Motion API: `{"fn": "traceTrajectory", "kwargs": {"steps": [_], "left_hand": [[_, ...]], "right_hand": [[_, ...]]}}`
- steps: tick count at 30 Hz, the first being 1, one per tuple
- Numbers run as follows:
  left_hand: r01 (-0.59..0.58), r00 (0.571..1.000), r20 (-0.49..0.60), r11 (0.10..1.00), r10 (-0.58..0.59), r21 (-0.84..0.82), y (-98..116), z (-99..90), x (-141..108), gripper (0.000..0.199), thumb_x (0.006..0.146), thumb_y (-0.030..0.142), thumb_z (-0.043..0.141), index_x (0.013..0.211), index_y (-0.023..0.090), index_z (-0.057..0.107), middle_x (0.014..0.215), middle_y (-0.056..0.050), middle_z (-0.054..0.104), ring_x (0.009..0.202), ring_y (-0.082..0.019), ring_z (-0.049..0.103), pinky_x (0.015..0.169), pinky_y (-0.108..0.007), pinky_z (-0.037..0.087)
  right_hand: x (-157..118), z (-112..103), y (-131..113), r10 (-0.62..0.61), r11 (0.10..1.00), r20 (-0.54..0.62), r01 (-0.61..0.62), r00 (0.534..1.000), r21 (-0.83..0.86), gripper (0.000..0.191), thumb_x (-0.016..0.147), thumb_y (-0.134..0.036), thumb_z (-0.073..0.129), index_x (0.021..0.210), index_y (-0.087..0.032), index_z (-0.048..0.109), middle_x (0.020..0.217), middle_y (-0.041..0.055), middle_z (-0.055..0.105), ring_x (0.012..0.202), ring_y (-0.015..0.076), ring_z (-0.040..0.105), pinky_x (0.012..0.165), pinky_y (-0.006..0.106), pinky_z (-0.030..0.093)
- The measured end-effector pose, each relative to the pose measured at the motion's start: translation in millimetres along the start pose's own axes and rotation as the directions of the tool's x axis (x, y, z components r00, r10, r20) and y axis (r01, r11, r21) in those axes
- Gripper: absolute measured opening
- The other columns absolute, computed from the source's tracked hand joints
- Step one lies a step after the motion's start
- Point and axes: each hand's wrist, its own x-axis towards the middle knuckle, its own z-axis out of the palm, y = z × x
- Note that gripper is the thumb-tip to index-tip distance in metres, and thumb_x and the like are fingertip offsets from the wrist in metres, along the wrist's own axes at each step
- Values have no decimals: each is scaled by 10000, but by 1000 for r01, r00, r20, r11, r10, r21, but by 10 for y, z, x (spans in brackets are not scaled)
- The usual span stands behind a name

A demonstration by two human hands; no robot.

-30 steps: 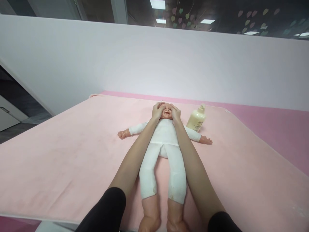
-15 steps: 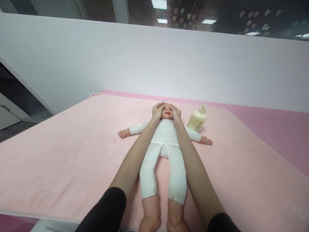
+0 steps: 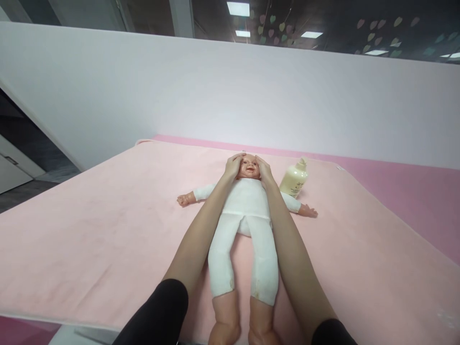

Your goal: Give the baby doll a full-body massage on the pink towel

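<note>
A baby doll (image 3: pixel 247 199) with a white cloth body lies on its back, arms spread and feet toward me. My left hand (image 3: pixel 234 165) rests against the left side of its head, fingertips at the forehead. On the other side of the head, my right hand (image 3: pixel 264 168) lies in the same way, fingertips near the brow. The doll's face shows between the two hands. Both hands cup the head with fairly straight fingers, and neither holds anything else. Beyond the doll's arm on the right stands a pale yellow pump bottle (image 3: pixel 294 178).
A pink towel (image 3: pixel 108 220) covers the table, with a darker pink surface (image 3: pixel 406 191) showing at the right. Behind it rises a white partition (image 3: pixel 230 91). Dark glass with heart shapes and reflected lights is above.
Both hands have slid slightly outward and down from the forehead along the sides of the doll's head, uncovering more of the face.
</note>
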Motion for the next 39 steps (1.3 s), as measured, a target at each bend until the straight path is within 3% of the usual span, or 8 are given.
{"fn": "traceTrajectory", "kwargs": {"steps": [3,7,14,20,26,32,35,39], "left_hand": [[-24,957,289,988,-22,155,245,-217,-108,480,699,300,681,1160,173,635,1329,-98,548,1243,-262,489,1027,-336,395],[-113,861,506,954,-46,279,409,-438,-221,769,561,307,807,1283,249,548,1355,-79,521,1215,-290,509,957,-327,457],[-250,895,442,886,59,389,267,-437,-200,846,593,392,769,1356,191,464,1365,-108,510,1233,-298,491,996,-352,424],[-100,845,526,939,-95,330,422,-459,-243,788,604,311,765,1338,255,483,1291,-97,576,1094,-280,594,880,-348,498],[-134,925,379,921,-16,366,290,-396,-225,767,584,397,778,1281,221,510,1330,-121,531,1157,-299,549,915,-375,483],[-117,922,386,938,-19,326,293,-426,-225,558,694,411,686,1202,213,570,1322,-108,544,1187,-274,528,969,-354,439],[-118,945,326,929,-3,351,258,-392,-231,603,651,431,719,1190,209,565,1267,-109,578,1137,-282,557,908,-357,477],[-193,945,324,885,50,424,176,-369,-196,683,620,446,742,1220,204,525,1247,-114,582,1102,-281,572,891,-370,481]], "right_hand": [[-202,-184,-224,19,982,229,25,973,-188,667,726,-469,692,1332,-281,486,1432,37,413,1260,256,455,946,379,477],[-383,-360,-405,-31,943,506,193,862,-270,838,599,-402,813,1349,-258,468,1385,78,469,1207,274,503,946,370,479],[-293,-380,-353,-151,907,461,308,875,-287,801,556,-346,837,1284,-191,538,1315,95,536,1168,272,533,999,415,441],[-389,-443,-464,-91,934,478,241,874,-262,742,597,-381,817,1261,-187,550,1326,115,522,1174,272,528,939,403,494],[-314,-379,-367,-142,889,359,278,922,-363,780,527,-410,847,1219,-175,575,1256,128,569,1041,275,602,904,427,512],[-293,-422,-297,-80,938,344,187,936,-291,859,571,-422,819,1317,-168,479,1343,146,493,1105,268,568,827,381,553],[-308,-368,-303,-132,891,300,246,945,-383,858,554,-452,822,1304,-185,502,1293,136,537,1022,262,606,846,399,538],[-338,-342,-359,-172,857,377,327,910,-399,719,575,-463,808,1203,-184,597,1204,111,605,954,246,629,864,389,524]]}}
